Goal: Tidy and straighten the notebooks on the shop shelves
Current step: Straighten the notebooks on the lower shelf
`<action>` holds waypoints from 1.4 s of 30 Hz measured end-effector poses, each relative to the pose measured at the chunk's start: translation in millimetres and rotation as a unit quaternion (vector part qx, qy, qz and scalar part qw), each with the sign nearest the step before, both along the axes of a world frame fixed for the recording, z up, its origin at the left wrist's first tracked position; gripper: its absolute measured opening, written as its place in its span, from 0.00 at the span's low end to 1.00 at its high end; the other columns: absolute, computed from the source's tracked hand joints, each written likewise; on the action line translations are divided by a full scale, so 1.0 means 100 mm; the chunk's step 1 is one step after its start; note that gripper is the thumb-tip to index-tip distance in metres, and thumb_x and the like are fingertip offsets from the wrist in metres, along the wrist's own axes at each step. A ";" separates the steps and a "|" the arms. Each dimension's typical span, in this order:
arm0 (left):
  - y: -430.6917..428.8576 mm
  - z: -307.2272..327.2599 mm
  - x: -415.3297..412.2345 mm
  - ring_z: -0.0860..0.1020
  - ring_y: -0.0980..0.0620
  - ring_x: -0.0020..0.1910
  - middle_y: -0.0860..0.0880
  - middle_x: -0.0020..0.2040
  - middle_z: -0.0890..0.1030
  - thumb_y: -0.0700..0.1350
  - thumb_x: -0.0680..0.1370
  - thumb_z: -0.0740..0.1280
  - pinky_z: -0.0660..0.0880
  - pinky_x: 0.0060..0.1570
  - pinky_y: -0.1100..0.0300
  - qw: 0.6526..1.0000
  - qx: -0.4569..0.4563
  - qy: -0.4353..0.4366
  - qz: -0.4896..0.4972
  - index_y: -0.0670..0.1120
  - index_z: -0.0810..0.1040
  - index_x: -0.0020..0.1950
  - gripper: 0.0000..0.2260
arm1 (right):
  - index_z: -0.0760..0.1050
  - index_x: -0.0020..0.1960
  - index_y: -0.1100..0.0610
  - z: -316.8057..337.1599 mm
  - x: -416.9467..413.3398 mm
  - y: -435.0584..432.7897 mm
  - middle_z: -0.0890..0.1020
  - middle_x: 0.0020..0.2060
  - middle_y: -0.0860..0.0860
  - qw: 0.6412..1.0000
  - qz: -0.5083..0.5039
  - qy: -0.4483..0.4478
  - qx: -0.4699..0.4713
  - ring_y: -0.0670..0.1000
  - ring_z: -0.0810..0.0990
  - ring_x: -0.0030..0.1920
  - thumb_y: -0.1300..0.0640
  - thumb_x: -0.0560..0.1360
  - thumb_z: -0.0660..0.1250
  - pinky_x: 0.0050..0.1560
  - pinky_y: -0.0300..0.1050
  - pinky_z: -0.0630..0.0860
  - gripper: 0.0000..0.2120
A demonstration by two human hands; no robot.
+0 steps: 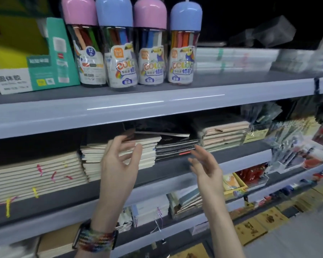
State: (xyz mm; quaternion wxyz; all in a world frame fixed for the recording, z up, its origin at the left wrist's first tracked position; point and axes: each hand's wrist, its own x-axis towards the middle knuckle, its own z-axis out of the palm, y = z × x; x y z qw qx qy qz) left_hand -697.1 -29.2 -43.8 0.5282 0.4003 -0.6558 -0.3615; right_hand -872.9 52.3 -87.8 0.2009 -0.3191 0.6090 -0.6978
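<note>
While hands (119, 164) hover, notebooks (149, 157) just behind, maybe touching

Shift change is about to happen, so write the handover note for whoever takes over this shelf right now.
Left hand: open, fingers spread at the front of the middle stack of cream-paged notebooks, gripping nothing.
Right hand: open, in front of the stack of thin black notebooks, holding nothing.
Both stacks lie flat on the grey metal shelf, between the big cream stack with coloured threads and the beige-covered stack.
Done: no finished step shows.
Left: middle cream stack is staggered, top black notebooks lie askew; square both.
</note>
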 end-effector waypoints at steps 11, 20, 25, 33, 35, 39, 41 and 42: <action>-0.19 0.04 -0.11 0.79 0.46 0.57 0.56 0.40 0.85 0.70 0.69 0.63 0.75 0.60 0.41 0.990 0.077 -0.076 0.093 0.58 0.72 0.57 0.23 | 0.76 0.67 0.44 0.16 -0.23 -0.23 0.82 0.50 0.30 0.997 0.064 -0.031 0.008 0.34 0.79 0.55 0.61 0.81 0.66 0.68 0.48 0.74 0.18; -0.19 0.15 -0.34 0.85 0.54 0.46 0.61 0.37 0.84 0.59 0.74 0.69 0.80 0.52 0.43 0.990 0.123 -0.043 0.060 0.47 0.73 0.61 0.22 | 0.69 0.68 0.49 0.28 -0.36 -0.49 0.82 0.56 0.46 0.992 0.089 -0.089 0.004 0.53 0.83 0.56 0.65 0.80 0.65 0.65 0.56 0.76 0.20; -0.14 0.13 -0.41 0.85 0.54 0.42 0.58 0.37 0.85 0.52 0.78 0.70 0.81 0.49 0.43 0.988 0.136 0.005 0.072 0.42 0.72 0.65 0.21 | 0.71 0.71 0.51 0.28 -0.36 -0.47 0.83 0.44 0.39 0.990 0.111 -0.090 0.006 0.50 0.83 0.54 0.64 0.79 0.67 0.67 0.57 0.75 0.22; 0.04 0.06 -0.34 0.85 0.55 0.41 0.54 0.40 0.84 0.49 0.79 0.69 0.83 0.42 0.53 0.981 0.077 0.102 0.145 0.43 0.81 0.56 0.11 | 0.75 0.68 0.50 0.22 -0.38 -0.30 0.79 0.61 0.45 0.990 0.119 -0.080 -0.012 0.37 0.81 0.53 0.65 0.79 0.67 0.66 0.56 0.75 0.20; 0.08 0.05 -0.30 0.85 0.54 0.40 0.55 0.39 0.85 0.49 0.79 0.70 0.81 0.43 0.57 0.976 0.083 0.121 0.160 0.46 0.82 0.56 0.10 | 0.76 0.68 0.49 0.22 -0.34 -0.26 0.79 0.61 0.45 0.988 0.129 -0.084 -0.019 0.37 0.81 0.54 0.64 0.79 0.67 0.67 0.55 0.75 0.19; 0.14 0.00 -0.21 0.85 0.54 0.41 0.54 0.47 0.85 0.45 0.79 0.70 0.82 0.42 0.57 0.979 0.063 0.114 0.158 0.50 0.84 0.54 0.06 | 0.76 0.68 0.50 0.27 -0.26 -0.18 0.82 0.57 0.39 0.984 0.153 -0.085 -0.034 0.36 0.80 0.58 0.63 0.79 0.68 0.68 0.53 0.74 0.19; 0.16 -0.03 -0.18 0.85 0.53 0.41 0.53 0.46 0.86 0.45 0.79 0.70 0.83 0.42 0.56 0.978 0.058 0.118 0.162 0.49 0.85 0.53 0.05 | 0.75 0.69 0.50 0.31 -0.22 -0.15 0.82 0.54 0.33 0.982 0.168 -0.083 -0.040 0.36 0.79 0.59 0.63 0.80 0.67 0.69 0.53 0.74 0.20; 0.16 -0.04 -0.16 0.86 0.53 0.40 0.53 0.45 0.86 0.46 0.79 0.71 0.83 0.42 0.55 0.976 0.061 0.130 0.164 0.48 0.85 0.52 0.05 | 0.75 0.69 0.49 0.32 -0.21 -0.13 0.82 0.54 0.31 0.980 0.173 -0.084 -0.044 0.36 0.78 0.60 0.63 0.80 0.67 0.69 0.52 0.73 0.20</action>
